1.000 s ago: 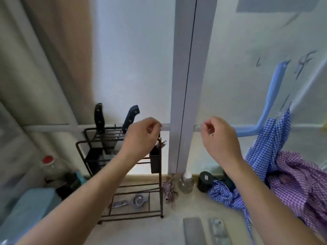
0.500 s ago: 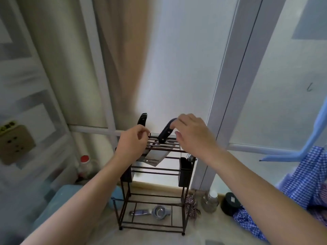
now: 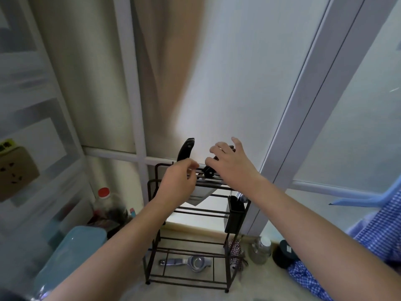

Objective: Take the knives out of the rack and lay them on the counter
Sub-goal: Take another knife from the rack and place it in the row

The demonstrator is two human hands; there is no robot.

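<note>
Since half a second ago, both hands have edged closer to the knife handles. Right grip (image 3: 230, 164) curls loosely over the right knife (image 3: 208, 172), fingers spread, not clamped. Left grip (image 3: 180, 181) sits half-curled at the top rail of the rack (image 3: 217, 213), holding nothing clearly. Left knife (image 3: 185, 149) stands upright in the rack, which stands on the table (image 3: 130, 292) above a strainer (image 3: 195, 261).

Both hands (image 3: 233, 165) at rack (image 3: 196, 213) knives (image 3: 185, 149).
</note>
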